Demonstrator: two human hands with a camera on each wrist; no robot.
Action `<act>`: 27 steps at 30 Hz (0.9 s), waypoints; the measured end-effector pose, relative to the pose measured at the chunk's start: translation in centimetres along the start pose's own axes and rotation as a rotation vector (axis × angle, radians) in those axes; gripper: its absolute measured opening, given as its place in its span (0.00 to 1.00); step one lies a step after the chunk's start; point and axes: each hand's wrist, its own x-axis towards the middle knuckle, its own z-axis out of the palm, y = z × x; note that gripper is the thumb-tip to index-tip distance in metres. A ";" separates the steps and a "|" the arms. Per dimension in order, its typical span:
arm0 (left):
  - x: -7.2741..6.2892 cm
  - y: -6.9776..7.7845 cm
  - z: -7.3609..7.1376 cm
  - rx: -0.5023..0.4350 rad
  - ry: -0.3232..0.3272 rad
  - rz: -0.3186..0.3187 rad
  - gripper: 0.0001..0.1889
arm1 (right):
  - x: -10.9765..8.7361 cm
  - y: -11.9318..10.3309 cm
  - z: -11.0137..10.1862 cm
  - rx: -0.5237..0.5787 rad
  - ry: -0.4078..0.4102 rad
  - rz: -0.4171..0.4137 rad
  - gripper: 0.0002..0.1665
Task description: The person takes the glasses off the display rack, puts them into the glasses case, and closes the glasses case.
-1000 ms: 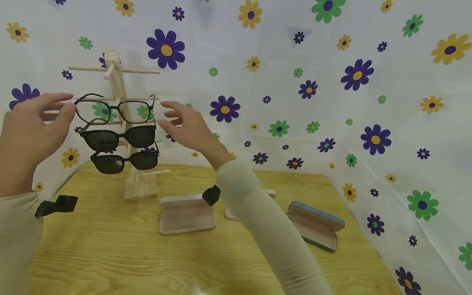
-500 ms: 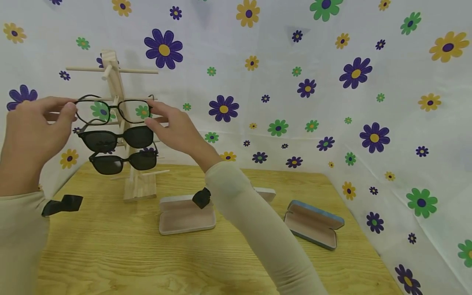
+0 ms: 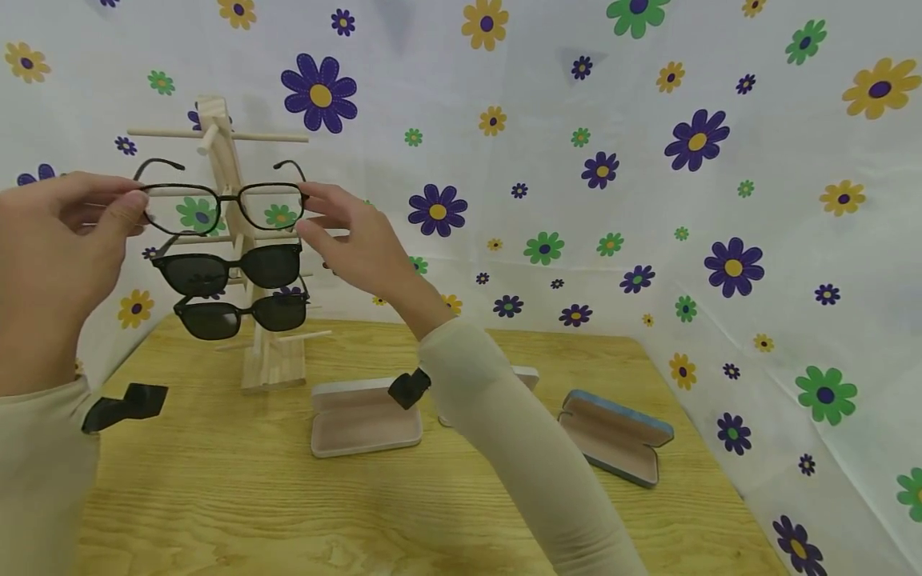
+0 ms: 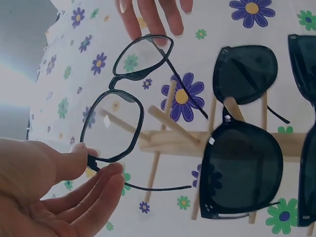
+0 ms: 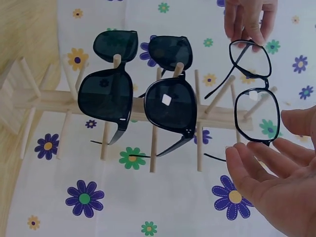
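A pair of black-framed clear eyeglasses (image 3: 227, 197) is held level between my two hands in front of the wooden display stand (image 3: 229, 160). My left hand (image 3: 68, 232) pinches the frame's left hinge corner between thumb and fingers, as the left wrist view also shows. At the right hinge corner, my right hand (image 3: 360, 240) holds the frame with thumb and fingertips. The temples point back toward the stand, their tips raised above a peg. Just below hang the upper sunglasses (image 3: 230, 268), with the lower sunglasses (image 3: 243, 316) beneath them.
An open white glasses case (image 3: 366, 432) lies on the wooden table (image 3: 288, 512) right of the stand's base. Another pale case (image 3: 528, 376) is mostly hidden by my right forearm. An open blue case (image 3: 612, 440) lies farther right. Flower-patterned cloth (image 3: 461, 96) hangs behind.
My right hand has come in from the right and taken hold of the eyeglasses. The eyeglasses have risen and come forward off their peg, with the temple tips now showing above it.
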 end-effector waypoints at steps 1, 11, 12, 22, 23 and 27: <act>-0.1 0.3 -0.1 -0.008 0.002 -0.014 0.20 | -0.2 0.0 -0.2 0.011 0.012 -0.008 0.30; -2.3 3.2 -0.7 -0.113 0.017 0.076 0.20 | -2.5 0.2 -1.6 0.070 0.105 -0.031 0.25; -2.5 3.3 -0.8 -0.118 0.009 0.079 0.20 | -2.7 0.2 -1.7 0.070 0.111 -0.027 0.25; -4.4 4.8 -0.7 -0.172 -0.006 0.199 0.15 | -5.0 0.8 -2.7 0.108 0.177 -0.039 0.22; -4.6 5.0 -0.7 -0.177 -0.012 0.199 0.14 | -5.2 0.9 -2.8 0.120 0.182 -0.038 0.22; -5.0 5.6 -0.3 -0.198 -0.029 0.193 0.12 | -6.0 1.3 -3.1 0.142 0.196 -0.036 0.22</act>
